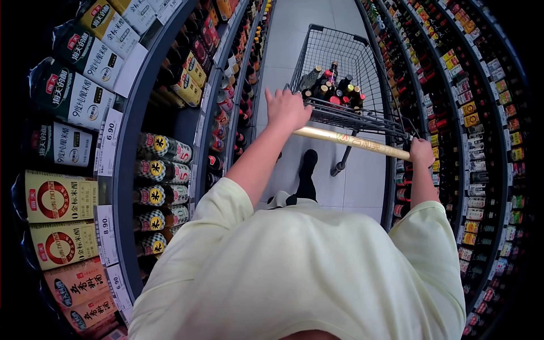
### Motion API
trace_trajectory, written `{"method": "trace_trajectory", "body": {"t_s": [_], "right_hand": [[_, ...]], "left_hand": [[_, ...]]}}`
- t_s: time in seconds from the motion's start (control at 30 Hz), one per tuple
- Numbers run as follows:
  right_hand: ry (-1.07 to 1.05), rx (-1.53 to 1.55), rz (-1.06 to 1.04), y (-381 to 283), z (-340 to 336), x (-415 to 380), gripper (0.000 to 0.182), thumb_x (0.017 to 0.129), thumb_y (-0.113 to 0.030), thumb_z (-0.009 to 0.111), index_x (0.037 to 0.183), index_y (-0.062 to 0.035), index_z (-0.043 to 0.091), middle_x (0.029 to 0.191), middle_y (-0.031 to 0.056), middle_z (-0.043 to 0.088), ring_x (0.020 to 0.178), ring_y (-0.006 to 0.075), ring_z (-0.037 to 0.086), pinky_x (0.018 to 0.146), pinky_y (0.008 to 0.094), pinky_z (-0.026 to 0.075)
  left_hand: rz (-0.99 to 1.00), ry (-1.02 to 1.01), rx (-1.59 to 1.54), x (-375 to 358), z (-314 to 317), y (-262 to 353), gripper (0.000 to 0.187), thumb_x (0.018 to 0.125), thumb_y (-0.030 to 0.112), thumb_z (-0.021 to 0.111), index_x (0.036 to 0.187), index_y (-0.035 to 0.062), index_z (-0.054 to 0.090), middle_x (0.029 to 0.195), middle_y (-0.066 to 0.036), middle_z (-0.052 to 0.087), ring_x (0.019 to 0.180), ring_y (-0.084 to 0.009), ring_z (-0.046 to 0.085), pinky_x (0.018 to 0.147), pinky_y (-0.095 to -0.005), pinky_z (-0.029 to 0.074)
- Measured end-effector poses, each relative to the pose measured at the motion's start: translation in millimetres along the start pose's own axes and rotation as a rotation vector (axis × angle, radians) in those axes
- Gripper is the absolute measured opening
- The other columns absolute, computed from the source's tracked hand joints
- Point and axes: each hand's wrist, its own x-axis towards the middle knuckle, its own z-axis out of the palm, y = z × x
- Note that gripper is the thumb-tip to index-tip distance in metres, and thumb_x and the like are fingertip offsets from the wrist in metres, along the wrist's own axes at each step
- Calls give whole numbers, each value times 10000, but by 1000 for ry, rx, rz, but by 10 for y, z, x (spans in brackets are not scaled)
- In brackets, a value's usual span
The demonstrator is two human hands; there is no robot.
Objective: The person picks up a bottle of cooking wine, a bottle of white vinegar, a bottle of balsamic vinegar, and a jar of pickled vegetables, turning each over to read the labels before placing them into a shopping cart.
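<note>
right hand (421, 152) wrapped round right end of handle (354, 143); left hand (286, 110) spread at its left end. cart (347, 117) with bottles (324, 89) beyond handle. we advise even pressure, clear of shelves (129, 124) flanking handle.

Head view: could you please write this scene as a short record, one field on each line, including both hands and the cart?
Place: shop aisle with pale floor tiles
Left hand: at the handle's left end, fingers spread
Right hand: closed around the right end of the handle
Cart: wire basket, ahead of the person
Load: bottles, grouped near the handle
Left shelves: boxes, bottles, price tags
Right shelves: packed with goods
</note>
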Motion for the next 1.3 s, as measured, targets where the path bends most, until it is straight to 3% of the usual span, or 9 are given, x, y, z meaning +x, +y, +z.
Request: {"method": "trace_trajectory", "body": {"t_s": [0.27, 0.33, 1.3], "right_hand": [[32, 19, -18, 22, 7, -38, 388, 852, -399, 485, 1088, -192, 711, 1075, 108, 692, 1037, 286, 634, 928, 401, 419], [43, 30, 0, 12, 5, -32, 381, 853, -391, 486, 1088, -194, 712, 1071, 108, 693, 1039, 287, 632, 927, 400, 414], [56, 33, -32, 21, -19, -26, 366, 855, -381, 500, 1067, -179, 720, 1034, 120, 699, 1005, 294, 646, 898, 404, 445]], "left_hand": [[-19, 43, -61, -56, -22, -20, 426, 874, 417, 542, 1104, 82, 667, 1161, -127, 603, 1169, -295, 506, 1124, -554, 162], [-48, -57, -42, -64, -138, 14, 480, 880, 429, 528, 1182, 70, 630, 1242, -123, 570, 1239, -283, 454, 1141, -522, 156], [-43, -28, -42, 0, -50, 23, 465, 866, 435, 542, 1148, 80, 648, 1207, -122, 583, 1211, -286, 476, 1132, -537, 172]]}}
